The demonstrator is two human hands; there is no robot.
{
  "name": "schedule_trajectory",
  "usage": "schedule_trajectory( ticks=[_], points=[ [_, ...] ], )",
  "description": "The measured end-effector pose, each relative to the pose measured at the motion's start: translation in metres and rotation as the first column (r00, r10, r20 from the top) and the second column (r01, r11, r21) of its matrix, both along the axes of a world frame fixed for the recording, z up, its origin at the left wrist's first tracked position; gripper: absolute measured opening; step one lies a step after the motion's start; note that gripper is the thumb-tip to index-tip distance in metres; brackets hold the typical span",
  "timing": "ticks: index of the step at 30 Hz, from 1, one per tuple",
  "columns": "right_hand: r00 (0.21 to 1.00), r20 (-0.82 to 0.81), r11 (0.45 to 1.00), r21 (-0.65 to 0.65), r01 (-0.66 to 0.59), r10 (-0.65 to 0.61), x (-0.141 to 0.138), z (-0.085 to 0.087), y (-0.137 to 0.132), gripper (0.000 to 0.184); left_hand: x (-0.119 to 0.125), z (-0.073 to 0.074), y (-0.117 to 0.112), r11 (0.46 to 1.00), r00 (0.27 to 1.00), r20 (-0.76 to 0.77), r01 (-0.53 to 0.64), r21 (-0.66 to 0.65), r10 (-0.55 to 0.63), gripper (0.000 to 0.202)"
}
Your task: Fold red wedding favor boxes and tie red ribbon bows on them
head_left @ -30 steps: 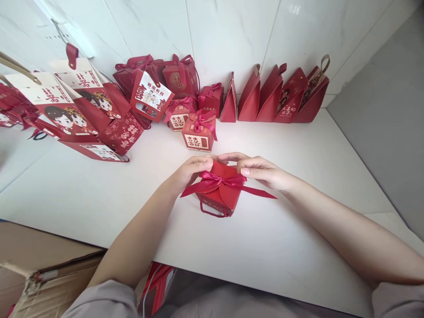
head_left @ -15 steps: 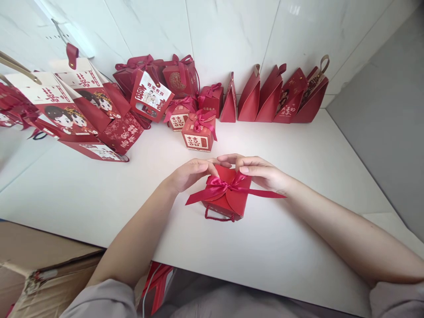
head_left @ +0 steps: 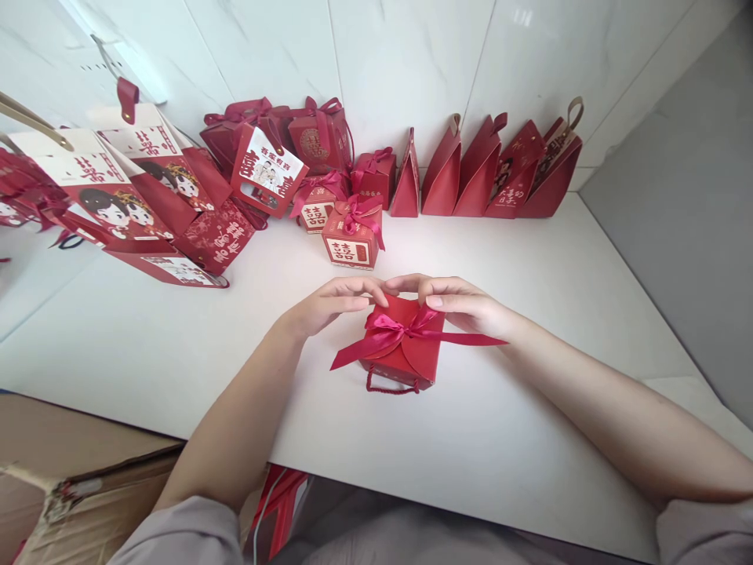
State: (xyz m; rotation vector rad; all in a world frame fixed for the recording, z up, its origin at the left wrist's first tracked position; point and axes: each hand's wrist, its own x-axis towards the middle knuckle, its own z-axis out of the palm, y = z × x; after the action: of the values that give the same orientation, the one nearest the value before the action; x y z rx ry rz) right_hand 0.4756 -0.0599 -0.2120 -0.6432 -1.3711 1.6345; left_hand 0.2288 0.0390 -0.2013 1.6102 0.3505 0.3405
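A small red gift box with overlapping curved flaps stands on the white table, tied on top with a shiny magenta ribbon bow. The ribbon's two tails stretch out left and right. A dark red cord handle hangs from the box's near side. My left hand is open at the far left corner, its fingertips near the box's top edge and the left loop. My right hand has thumb and fingers around the bow's right loop at the far right corner. Its farther fingers are partly hidden behind the box.
Behind the box are small ribboned boxes. A row of pointed red boxes lines the wall to the right. Tall red and white printed boxes crowd the left. A cardboard carton sits below the table's front left edge.
My left hand has shifted slightly back from the bow, its thumb and fingers now straighter. My right hand stays at the right loop. The box has barely moved.
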Motion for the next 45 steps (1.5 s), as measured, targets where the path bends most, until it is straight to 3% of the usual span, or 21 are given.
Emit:
schedule_trajectory(
  ticks=[3, 6, 11, 18, 27, 30, 33, 40, 45],
  points=[
    [1.0, 0.03, 1.0, -0.027, -0.001, 0.002, 0.001, -0.001, 0.0, 0.024, -0.008, 0.007, 0.006, 0.992, 0.999, -0.036, -0.013, 0.128, 0.017, 0.028],
    [1.0, 0.027, 0.999, -0.054, -0.008, 0.01, 0.0, -0.001, 0.0, 0.024, -0.012, 0.013, 0.006, 0.964, 0.991, -0.134, 0.061, 0.258, -0.027, 0.028],
    [1.0, 0.027, 0.999, -0.05, -0.001, 0.002, -0.001, 0.001, -0.001, 0.026, -0.006, 0.017, -0.004, 0.935, 0.995, -0.092, 0.061, 0.35, -0.03, 0.019],
    [1.0, 0.013, 0.997, -0.076, -0.004, 0.005, -0.003, 0.002, -0.001, 0.026, 0.002, 0.017, -0.013, 0.953, 0.996, -0.058, -0.042, 0.299, 0.062, 0.02],
    [0.999, 0.034, 0.998, -0.06, 0.013, -0.011, -0.003, 0.001, -0.001, 0.027, 0.008, 0.01, -0.017, 0.959, 0.995, -0.008, -0.096, 0.265, 0.102, 0.003],
    [1.0, 0.026, 0.999, -0.051, 0.011, -0.01, -0.003, -0.001, 0.0, 0.028, 0.009, 0.009, -0.017, 0.958, 0.991, 0.043, -0.133, 0.256, 0.126, 0.013],
    [0.999, 0.031, 1.0, -0.02, 0.007, -0.007, -0.002, -0.002, 0.001, 0.028, 0.011, 0.01, -0.019, 0.974, 0.994, 0.043, -0.106, 0.198, 0.1, 0.02],
    [1.0, 0.023, 0.999, -0.036, -0.005, 0.005, -0.003, -0.002, 0.001, 0.032, 0.013, 0.007, -0.016, 0.993, 0.998, 0.056, 0.003, -0.115, 0.003, 0.013],
    [1.0, 0.005, 0.997, -0.068, -0.023, 0.024, -0.003, -0.002, 0.001, 0.033, 0.012, 0.004, -0.013, 0.992, 0.998, 0.036, 0.051, -0.113, -0.047, 0.014]
  ],
)
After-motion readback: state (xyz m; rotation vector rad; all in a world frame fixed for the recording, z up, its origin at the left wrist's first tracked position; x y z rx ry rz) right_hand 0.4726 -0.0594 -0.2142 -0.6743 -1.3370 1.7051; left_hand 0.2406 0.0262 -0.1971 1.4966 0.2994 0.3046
